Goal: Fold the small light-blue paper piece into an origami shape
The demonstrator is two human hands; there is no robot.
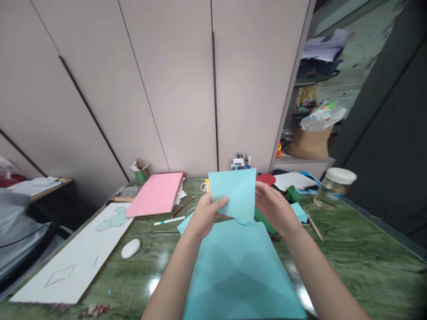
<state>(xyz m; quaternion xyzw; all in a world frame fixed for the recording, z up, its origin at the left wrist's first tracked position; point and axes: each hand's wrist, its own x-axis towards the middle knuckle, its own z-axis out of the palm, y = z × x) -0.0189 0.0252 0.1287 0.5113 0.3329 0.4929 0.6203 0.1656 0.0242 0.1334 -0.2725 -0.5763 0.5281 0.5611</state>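
My left hand [207, 214] grips a light blue piece of paper [235, 191] at its left edge, the thumb lying on the front. The piece is held upright and its lower edge looks ragged. Along its right edge is my right hand [275, 204], open with fingers stretched out; whether the fingertips touch the paper I cannot tell. Below both hands, a large light blue sheet [243, 271] lies on the table, with a torn-looking strip at its top edge.
On the green table [156, 266] at left lie a white board [76, 253] with cactus shapes, a white mouse [130, 248], a marker [169, 221] and a pink pad [156, 193]. A lidded jar [334, 189], a wooden stick [313, 224] and green scraps [292, 194] are at right.
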